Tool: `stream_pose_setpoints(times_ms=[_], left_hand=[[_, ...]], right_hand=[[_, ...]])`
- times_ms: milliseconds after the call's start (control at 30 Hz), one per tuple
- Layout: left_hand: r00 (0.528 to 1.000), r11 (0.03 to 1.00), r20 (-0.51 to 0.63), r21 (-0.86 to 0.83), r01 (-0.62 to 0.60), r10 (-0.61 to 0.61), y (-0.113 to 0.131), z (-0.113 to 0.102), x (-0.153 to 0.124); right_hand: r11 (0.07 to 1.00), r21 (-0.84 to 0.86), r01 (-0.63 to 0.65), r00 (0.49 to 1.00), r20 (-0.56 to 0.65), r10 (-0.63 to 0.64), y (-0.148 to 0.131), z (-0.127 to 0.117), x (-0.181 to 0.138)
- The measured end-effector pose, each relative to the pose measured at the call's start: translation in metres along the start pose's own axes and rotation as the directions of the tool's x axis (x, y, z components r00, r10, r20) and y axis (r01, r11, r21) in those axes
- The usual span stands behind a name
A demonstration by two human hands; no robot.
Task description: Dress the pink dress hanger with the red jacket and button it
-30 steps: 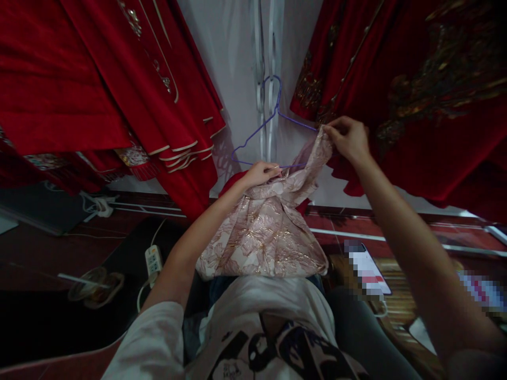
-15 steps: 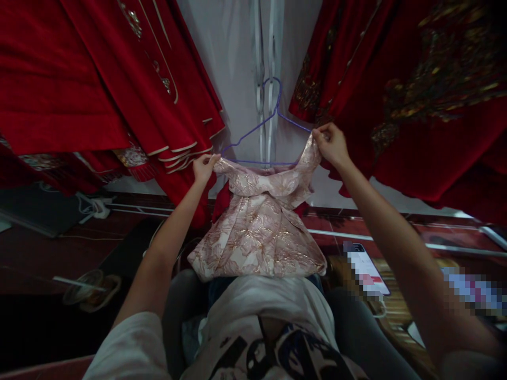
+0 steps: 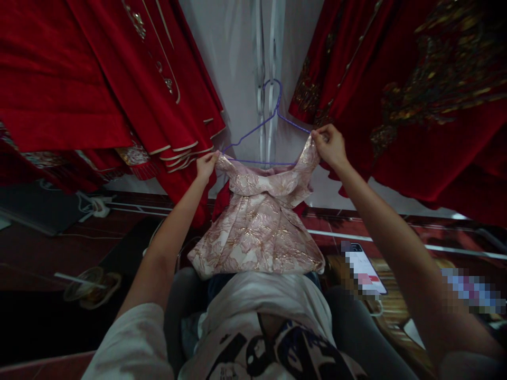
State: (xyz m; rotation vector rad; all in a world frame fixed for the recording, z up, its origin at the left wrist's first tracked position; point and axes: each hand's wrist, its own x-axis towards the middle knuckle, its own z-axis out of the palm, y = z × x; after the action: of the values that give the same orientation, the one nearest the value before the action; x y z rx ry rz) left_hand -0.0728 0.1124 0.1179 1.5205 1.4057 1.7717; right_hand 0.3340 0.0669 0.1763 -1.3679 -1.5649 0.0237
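Observation:
A pale pink brocade garment (image 3: 259, 227) with gold floral pattern hangs from a thin purple wire hanger (image 3: 264, 122) in front of me, its hem resting against my lap. My left hand (image 3: 206, 164) pinches the garment's left shoulder at the hanger's left end. My right hand (image 3: 330, 144) pinches the right shoulder at the hanger's right end. Both hands are closed on fabric and wire together. A bit of red cloth (image 3: 223, 199) peeks from behind the pink garment.
Red embroidered robes hang at the left (image 3: 99, 89) and right (image 3: 415, 95) against a white wall (image 3: 237, 58). A phone (image 3: 362, 266) lies on a wooden surface at right. A plastic cup (image 3: 89, 282) and a cable lie on the dark red floor at left.
My left hand moved from the garment's middle out to the left shoulder, spreading it along the hanger. The right hand shifted slightly down and left; over the last half second almost nothing moved.

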Motion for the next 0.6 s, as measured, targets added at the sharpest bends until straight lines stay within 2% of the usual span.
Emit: stream_pose_setpoints(times_ms=[133,233,333,400,467,533,567,600], left_hand=[[0.994,0.997,0.079,-0.04,-0.071,0.074,0.033,0.018,0.001],[0.966,0.991,0.226,-0.058,-0.12,0.13,0.056,0.032,0.001],[0.933,0.99,0.352,-0.141,-0.023,0.071,0.063,0.03,0.004],[0.928,0.97,0.371,-0.215,0.114,-0.026,0.054,0.021,0.007],[0.92,0.947,0.349,-0.193,0.257,-0.178,0.033,0.011,0.005],[0.894,0.933,0.297,-0.023,0.358,-0.336,0.004,0.007,-0.005],[0.885,0.928,0.283,0.083,0.362,-0.37,-0.011,0.007,-0.013],[0.886,0.936,0.306,0.15,0.318,-0.35,-0.025,0.009,-0.022]], right_hand=[[1.0,0.012,0.016,1.0,0.02,-0.016,-0.002,0.001,-0.003],[0.999,0.036,0.019,1.0,0.02,-0.019,0.001,0.001,-0.003],[0.996,0.084,0.033,0.999,-0.004,-0.033,0.007,0.0,-0.001],[0.991,0.129,0.042,0.999,-0.023,-0.039,0.01,0.001,0.001],[0.985,0.167,0.046,0.998,-0.042,-0.04,0.012,0.004,0.003],[0.981,0.19,0.045,0.998,-0.049,-0.036,0.014,0.006,0.003],[0.98,0.196,0.04,0.998,-0.047,-0.032,0.014,0.007,0.003],[0.979,0.2,0.035,0.999,-0.043,-0.027,0.014,0.008,0.003]])
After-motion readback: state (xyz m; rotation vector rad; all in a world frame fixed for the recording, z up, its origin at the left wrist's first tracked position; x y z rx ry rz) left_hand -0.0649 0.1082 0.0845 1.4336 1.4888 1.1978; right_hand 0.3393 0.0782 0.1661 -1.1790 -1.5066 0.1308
